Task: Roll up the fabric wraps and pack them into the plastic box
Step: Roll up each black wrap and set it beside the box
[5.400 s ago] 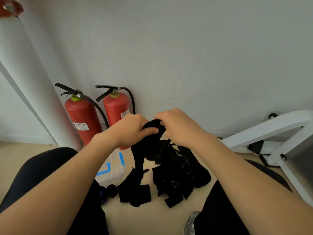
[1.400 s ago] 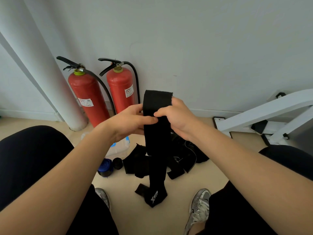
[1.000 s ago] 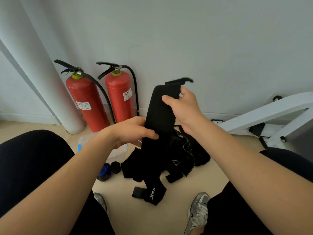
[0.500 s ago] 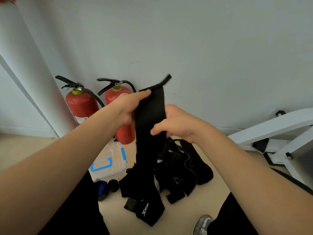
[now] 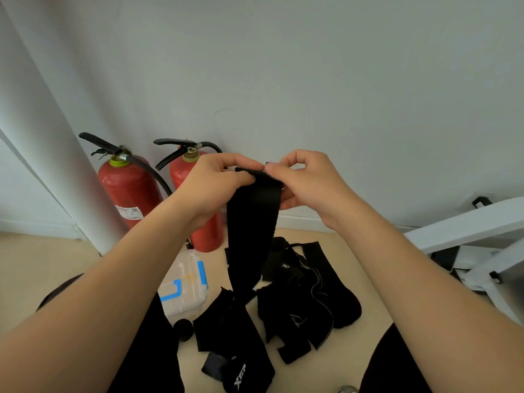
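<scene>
A long black fabric wrap (image 5: 249, 222) hangs vertically, right of the clear blue-latched plastic box (image 5: 184, 287); a heap of loose black wraps (image 5: 306, 302) lies farther right.

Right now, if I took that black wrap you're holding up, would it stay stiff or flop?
Probably floppy: the black wrap hangs limp from where the left hand and right hand pinch its top edge. Likely light, since fingertips hold it. Its matte fabric probably won't slip.

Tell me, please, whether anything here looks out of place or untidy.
Only the black wraps stand out: they lie unrolled in a tangled heap on the floor, beside the plastic box rather than in it. One wrap hangs from the left hand and right hand. Nothing looks damaged.
</scene>
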`<state>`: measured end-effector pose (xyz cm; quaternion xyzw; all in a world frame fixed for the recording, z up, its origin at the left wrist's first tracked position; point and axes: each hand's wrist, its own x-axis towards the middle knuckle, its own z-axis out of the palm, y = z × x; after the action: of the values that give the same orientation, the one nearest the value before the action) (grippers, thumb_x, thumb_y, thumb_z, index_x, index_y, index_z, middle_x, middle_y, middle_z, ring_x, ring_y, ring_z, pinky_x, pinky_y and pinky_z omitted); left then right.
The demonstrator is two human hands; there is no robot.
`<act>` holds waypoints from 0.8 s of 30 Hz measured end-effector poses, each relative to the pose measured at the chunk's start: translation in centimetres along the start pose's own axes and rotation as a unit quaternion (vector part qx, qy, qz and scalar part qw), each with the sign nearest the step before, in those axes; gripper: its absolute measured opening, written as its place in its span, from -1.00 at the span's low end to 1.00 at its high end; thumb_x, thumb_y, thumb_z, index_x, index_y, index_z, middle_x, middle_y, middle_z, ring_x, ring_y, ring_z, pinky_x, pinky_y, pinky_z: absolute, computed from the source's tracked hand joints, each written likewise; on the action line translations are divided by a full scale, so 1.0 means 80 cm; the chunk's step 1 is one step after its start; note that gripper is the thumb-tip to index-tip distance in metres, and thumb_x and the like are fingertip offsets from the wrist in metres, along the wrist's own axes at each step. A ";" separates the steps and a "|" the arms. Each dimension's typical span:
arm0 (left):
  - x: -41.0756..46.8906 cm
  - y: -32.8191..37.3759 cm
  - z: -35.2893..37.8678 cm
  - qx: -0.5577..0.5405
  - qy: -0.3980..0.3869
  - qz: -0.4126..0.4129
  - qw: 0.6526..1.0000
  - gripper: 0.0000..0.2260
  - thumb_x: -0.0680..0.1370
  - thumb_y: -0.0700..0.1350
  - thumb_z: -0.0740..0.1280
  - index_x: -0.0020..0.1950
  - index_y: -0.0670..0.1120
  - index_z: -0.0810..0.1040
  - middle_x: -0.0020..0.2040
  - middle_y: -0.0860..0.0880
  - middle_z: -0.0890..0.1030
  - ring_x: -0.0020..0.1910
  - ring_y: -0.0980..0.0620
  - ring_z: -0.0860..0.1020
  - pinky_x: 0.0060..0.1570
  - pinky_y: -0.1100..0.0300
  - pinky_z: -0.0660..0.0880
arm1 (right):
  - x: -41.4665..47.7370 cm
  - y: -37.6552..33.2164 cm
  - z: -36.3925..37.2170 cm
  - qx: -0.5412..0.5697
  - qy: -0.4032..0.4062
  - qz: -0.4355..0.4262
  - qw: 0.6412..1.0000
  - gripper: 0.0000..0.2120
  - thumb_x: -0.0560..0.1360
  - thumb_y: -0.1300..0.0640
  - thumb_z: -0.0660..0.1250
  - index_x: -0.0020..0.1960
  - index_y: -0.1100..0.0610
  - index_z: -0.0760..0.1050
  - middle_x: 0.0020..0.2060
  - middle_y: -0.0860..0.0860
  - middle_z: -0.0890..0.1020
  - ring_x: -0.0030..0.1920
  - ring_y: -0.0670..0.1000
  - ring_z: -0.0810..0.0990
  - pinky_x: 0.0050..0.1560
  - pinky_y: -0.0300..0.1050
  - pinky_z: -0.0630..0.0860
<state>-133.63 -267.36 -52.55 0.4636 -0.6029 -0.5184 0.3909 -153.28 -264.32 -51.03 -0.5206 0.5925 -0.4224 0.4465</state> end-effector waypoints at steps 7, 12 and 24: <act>0.002 0.016 -0.009 -0.072 -0.051 -0.021 0.996 -0.80 0.66 -0.11 0.46 0.20 -0.19 0.74 0.12 -0.23 0.77 0.15 -0.18 0.76 0.19 -0.06 0.70 | 0.007 -0.007 -0.011 -0.051 -0.038 -0.089 0.994 -0.83 0.69 0.11 0.45 0.09 0.14 0.48 -0.18 0.07 0.80 -0.24 0.13 0.81 -0.25 -0.18 0.68; -0.003 0.008 -0.015 0.006 -0.025 -0.001 1.000 -0.82 0.62 -0.23 0.51 0.22 -0.10 0.74 -0.02 -0.11 0.81 0.03 -0.04 0.79 0.07 0.19 0.71 | 0.004 -0.010 -0.013 -0.029 -0.069 -0.038 0.996 -0.78 0.75 -0.01 0.29 0.07 0.13 0.52 -0.11 0.10 0.77 -0.15 0.22 0.82 -0.07 0.12 0.78; -0.024 0.001 -0.018 -0.003 -0.062 0.047 0.997 -0.86 0.65 -0.08 0.49 0.08 -0.15 0.64 0.02 -0.31 0.74 0.02 -0.35 0.73 0.23 -0.32 0.62 | -0.009 -0.004 -0.014 -0.146 -0.026 -0.179 0.973 -0.85 0.53 0.26 0.60 -0.07 0.06 0.68 -0.19 -0.03 0.80 -0.24 0.04 0.80 -0.18 0.05 0.77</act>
<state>-131.76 -265.89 -52.22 0.4006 -0.6456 -0.5291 0.3779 -154.27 -263.61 -50.39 -0.6886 0.5331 -0.3907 0.2982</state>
